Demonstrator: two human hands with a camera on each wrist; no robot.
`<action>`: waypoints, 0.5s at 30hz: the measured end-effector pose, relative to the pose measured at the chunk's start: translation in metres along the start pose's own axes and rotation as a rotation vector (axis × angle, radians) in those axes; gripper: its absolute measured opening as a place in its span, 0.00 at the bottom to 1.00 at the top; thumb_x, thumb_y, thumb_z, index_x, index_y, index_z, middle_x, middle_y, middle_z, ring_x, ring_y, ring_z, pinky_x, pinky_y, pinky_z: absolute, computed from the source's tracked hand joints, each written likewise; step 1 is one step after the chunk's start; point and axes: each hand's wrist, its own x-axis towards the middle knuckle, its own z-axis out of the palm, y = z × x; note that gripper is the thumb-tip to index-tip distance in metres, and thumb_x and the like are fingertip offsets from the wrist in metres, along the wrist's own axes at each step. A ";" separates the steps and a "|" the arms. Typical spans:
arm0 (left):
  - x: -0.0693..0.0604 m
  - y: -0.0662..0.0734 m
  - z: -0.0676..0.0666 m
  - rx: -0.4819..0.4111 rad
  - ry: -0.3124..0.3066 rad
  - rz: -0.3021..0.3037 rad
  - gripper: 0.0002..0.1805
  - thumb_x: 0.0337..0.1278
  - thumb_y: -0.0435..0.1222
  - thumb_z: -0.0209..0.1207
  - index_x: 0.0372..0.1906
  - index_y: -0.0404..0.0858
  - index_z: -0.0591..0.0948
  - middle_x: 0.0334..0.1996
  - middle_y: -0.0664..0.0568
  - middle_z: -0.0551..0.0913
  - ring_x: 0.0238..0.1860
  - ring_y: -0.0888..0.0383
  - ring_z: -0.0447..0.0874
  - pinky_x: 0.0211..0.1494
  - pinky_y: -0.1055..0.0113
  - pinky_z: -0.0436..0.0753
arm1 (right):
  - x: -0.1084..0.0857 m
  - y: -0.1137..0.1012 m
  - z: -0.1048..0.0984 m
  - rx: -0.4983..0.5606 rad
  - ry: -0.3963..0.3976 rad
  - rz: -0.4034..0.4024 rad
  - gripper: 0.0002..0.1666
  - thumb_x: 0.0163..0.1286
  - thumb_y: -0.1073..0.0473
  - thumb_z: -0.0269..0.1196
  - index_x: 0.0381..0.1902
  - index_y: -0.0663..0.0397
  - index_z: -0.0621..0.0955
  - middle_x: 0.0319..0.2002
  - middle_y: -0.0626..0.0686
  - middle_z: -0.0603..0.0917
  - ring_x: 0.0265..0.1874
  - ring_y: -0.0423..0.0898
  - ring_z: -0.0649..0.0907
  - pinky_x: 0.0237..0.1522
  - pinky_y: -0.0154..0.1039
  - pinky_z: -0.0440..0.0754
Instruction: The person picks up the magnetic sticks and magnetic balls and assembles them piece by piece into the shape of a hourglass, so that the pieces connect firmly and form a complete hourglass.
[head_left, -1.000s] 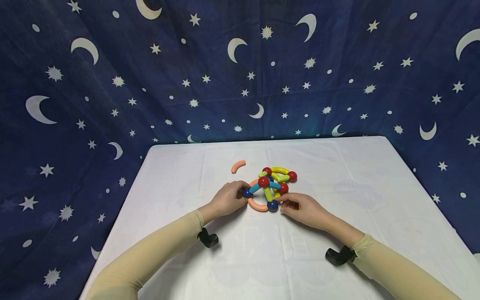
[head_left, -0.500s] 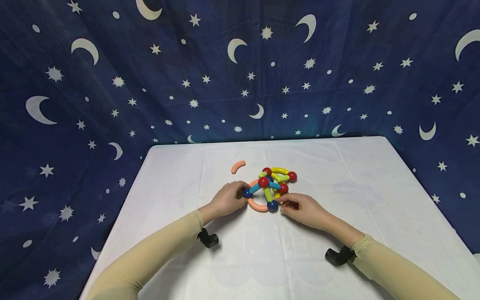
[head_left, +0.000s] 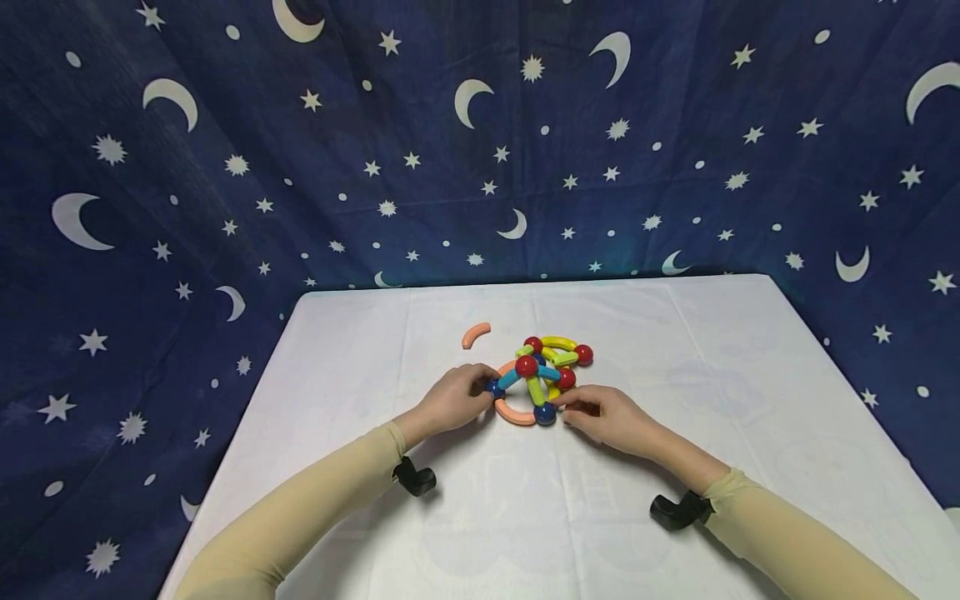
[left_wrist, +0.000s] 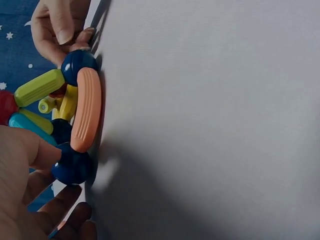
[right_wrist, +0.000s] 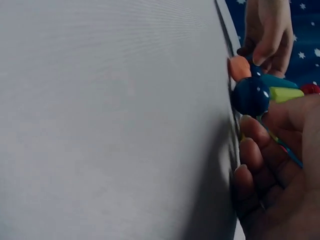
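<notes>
A toy structure of magnetic building sticks and balls stands on the table, its red ball (head_left: 527, 366) raised on blue sticks and a green stick (head_left: 536, 390). My left hand (head_left: 455, 398) holds the dark blue ball (left_wrist: 73, 165) at its left corner between thumb and fingers. My right hand (head_left: 611, 421), fingers curled, grips the front dark blue ball (head_left: 545, 413) from the right with its fingertips; part of that contact is hidden. A curved orange stick (left_wrist: 87, 110) joins these two balls along the front.
Behind the raised part, yellow curved sticks (head_left: 558, 342) and a red ball (head_left: 583, 355) extend to the right. One loose orange curved stick (head_left: 476, 335) lies farther back on the white-covered table (head_left: 360, 333). A blue curtain (head_left: 420, 100) with moons and stars hangs behind.
</notes>
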 end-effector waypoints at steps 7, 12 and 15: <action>0.002 0.002 -0.009 -0.009 0.062 -0.027 0.17 0.71 0.41 0.56 0.59 0.45 0.84 0.54 0.52 0.82 0.51 0.55 0.78 0.57 0.54 0.76 | 0.009 0.010 -0.026 0.140 0.173 0.022 0.13 0.76 0.53 0.64 0.48 0.53 0.88 0.41 0.52 0.87 0.37 0.51 0.80 0.36 0.36 0.78; 0.011 0.005 -0.018 -0.055 0.106 -0.040 0.17 0.74 0.46 0.55 0.57 0.45 0.86 0.53 0.54 0.83 0.51 0.53 0.79 0.57 0.53 0.77 | 0.023 0.016 -0.043 0.142 0.287 0.067 0.15 0.78 0.53 0.61 0.49 0.58 0.86 0.47 0.56 0.87 0.42 0.52 0.82 0.41 0.38 0.79; 0.018 0.008 -0.024 -0.117 0.114 -0.060 0.18 0.75 0.48 0.54 0.54 0.44 0.87 0.56 0.52 0.84 0.55 0.51 0.79 0.59 0.52 0.76 | 0.036 0.016 -0.050 0.061 0.296 0.117 0.18 0.78 0.50 0.59 0.54 0.56 0.85 0.50 0.56 0.86 0.45 0.52 0.80 0.45 0.43 0.77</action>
